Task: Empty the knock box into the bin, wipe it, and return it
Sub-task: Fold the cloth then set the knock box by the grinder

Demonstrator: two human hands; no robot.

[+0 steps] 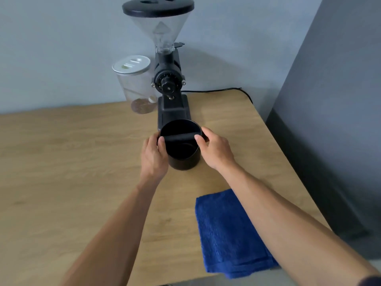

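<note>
The knock box (183, 159) is a black round cup with a bar across its mouth. It stands upright on the wooden table (72, 157), just in front of the coffee grinder. Its inside looks dark and bare. My left hand (153, 155) grips its left side, thumb over the rim. My right hand (216, 149) holds the right side, thumb on the rim near the bar's end. A folded blue cloth (228, 234) lies near the table's front right edge, partly under my right forearm. No bin is in view.
A black coffee grinder (170, 87) with a clear hopper stands behind the knock box. A clear jar (136, 87) with a white lid sits to its left. A black cable (216, 90) runs along the wall. The table's right edge meets a grey wall.
</note>
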